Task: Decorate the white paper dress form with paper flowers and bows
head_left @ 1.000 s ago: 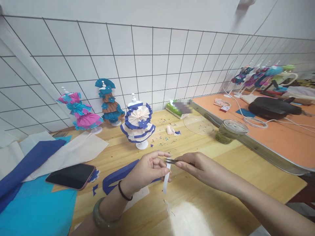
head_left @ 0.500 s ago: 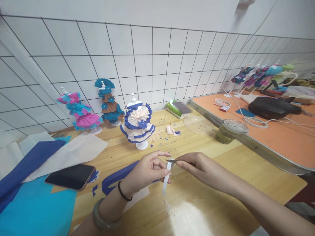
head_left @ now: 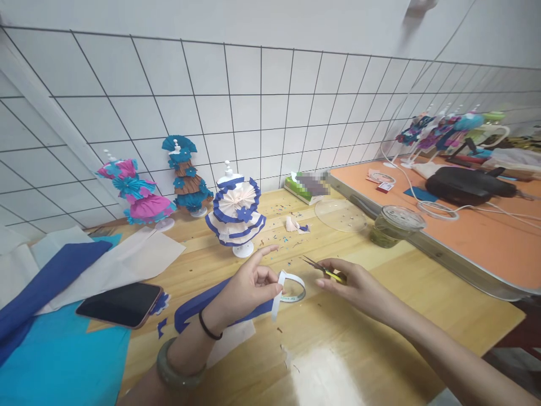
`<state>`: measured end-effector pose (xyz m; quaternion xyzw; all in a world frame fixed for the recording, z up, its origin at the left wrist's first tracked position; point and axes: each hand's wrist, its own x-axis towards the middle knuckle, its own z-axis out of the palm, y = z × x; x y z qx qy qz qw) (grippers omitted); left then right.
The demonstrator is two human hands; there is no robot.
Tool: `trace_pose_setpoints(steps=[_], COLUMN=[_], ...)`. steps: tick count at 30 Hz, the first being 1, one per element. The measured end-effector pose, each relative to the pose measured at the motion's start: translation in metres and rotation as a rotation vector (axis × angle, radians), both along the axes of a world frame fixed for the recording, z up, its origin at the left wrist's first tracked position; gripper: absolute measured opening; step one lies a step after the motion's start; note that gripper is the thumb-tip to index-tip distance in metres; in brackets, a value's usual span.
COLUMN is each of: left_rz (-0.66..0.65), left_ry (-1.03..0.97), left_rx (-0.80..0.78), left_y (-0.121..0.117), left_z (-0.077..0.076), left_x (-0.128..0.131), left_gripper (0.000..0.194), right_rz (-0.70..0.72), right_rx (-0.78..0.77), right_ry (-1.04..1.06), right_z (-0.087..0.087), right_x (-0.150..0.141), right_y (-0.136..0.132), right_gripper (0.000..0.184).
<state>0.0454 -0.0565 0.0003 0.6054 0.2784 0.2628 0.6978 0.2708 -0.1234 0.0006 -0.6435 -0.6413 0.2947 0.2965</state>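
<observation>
White tape roll (head_left: 295,288), looped, tail hanging down: pinched between thumb and fingers of left hand (head_left: 258,285). Yellow-handled scissors (head_left: 332,272) gripped in right hand (head_left: 344,282), blades slightly parted, tips pointing toward the left hand, apart from the roll. Dark blue paper strip (head_left: 203,301) under and beside the left wrist. Blue-and-white paper dress (head_left: 237,211) on a small stand, upright, just beyond left hand. Black phone (head_left: 120,304) left of both hands.
</observation>
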Motion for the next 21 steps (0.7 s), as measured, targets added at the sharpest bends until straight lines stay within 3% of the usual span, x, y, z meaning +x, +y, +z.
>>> trace_pose_setpoints(steps=[4,7,9,14,17,21], left_rz=[-0.005,-0.015,-0.017,-0.026,-0.039,-0.067], left_ry=[0.01,0.002,0.012,0.037,0.02,-0.005], left_rx=[0.006,0.008,0.019,0.07,0.068,0.044], left_y=[0.0,-0.001,-0.002,-0.003,-0.003,-0.003], left_z=[0.0,0.001,0.003,0.004,0.0,-0.005], left_x=[0.001,0.001,-0.001,-0.003,-0.002,0.0], left_gripper=[0.076,0.08,0.084,0.088,0.09,0.088], right_rz=[0.014,0.014,-0.004,-0.021,0.016,0.012], right_rx=[-0.007,-0.026,-0.022,0.09,0.174,0.184], right_ry=[0.236,0.382,0.353,-0.082,-0.439,-0.627], right_z=[-0.032,-0.035,-0.03,-0.022,-0.03,-0.046], right_x=[-0.017,-0.033,-0.034,0.003,0.037,0.065], right_y=[0.01,0.013,0.01,-0.008,-0.02,-0.031], right_gripper=[0.039,0.032,0.027,0.012,0.02,0.018])
